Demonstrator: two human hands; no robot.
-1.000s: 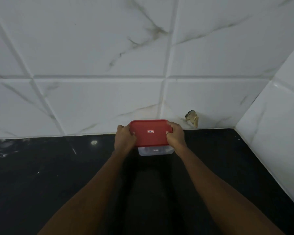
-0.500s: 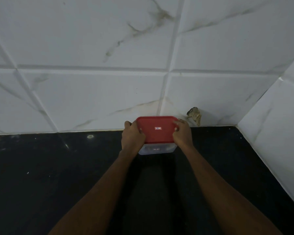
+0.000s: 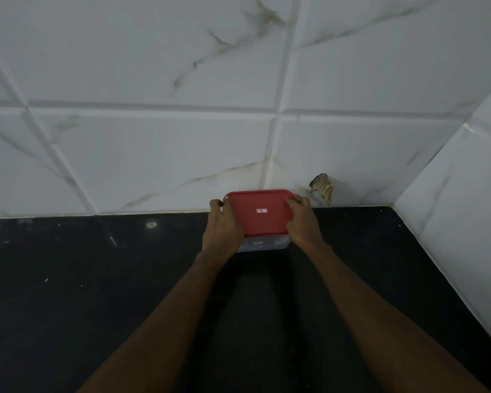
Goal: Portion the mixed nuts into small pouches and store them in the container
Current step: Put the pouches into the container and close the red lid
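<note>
Container [image 3: 264,244], red lid [image 3: 260,219] on, btwn fingers of left hand [image 3: 223,226] & right hand [image 3: 304,222]; tiled wall [image 3: 153,151] just beyond fingertips, dark surface [image 3: 97,293] below | both hands curled round container's short ends, gripping | est.: stiff, light, smooth plastic; hold ends under rim.

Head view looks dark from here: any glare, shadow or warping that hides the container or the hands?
Head view: dim overall, yet the red lid, the left hand and the right hand gripping the container read sharp; one small glare spot on the black counter; a soft shadow lies before the container; the wall tile joints splay from the wide lens.
</note>
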